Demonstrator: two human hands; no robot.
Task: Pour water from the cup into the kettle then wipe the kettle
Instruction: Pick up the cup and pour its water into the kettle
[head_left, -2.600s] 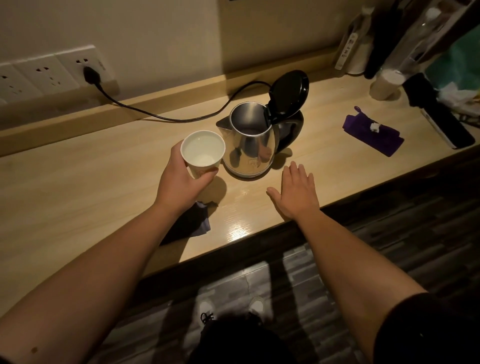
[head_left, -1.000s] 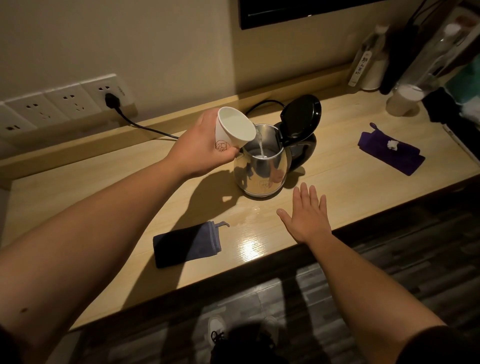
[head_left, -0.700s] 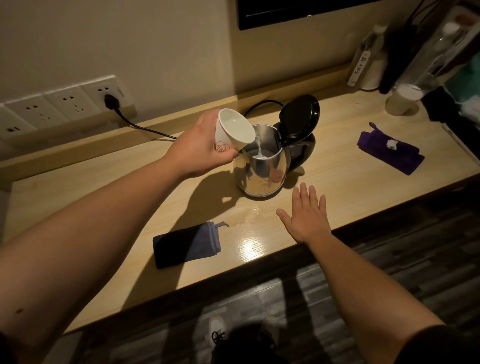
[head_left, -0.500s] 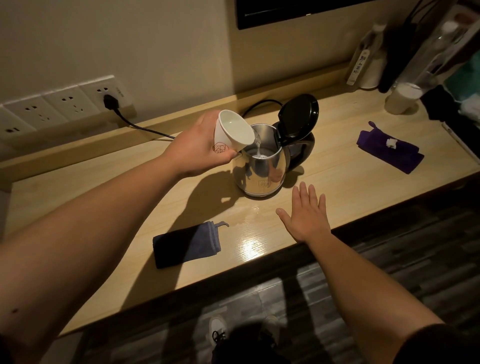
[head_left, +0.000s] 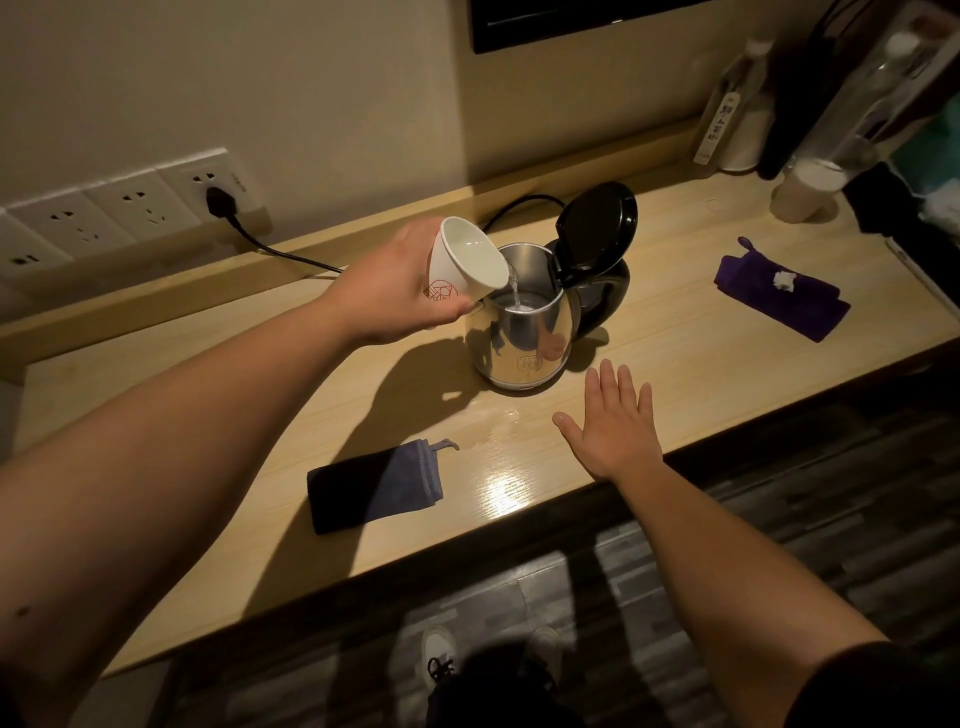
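Left hand grip around tilted cup, water streaming into open kettle, right hand flat

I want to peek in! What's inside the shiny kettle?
Water: a thin stream falls from the tilted cup in the left hand into the open kettle, pooling inside. Its steel wall hides the bottom.

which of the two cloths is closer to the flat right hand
The grey-blue cloth, lying at the counter's front edge just left of the right hand. The purple cloth, with a white scrap on it, lies farther off to the right.
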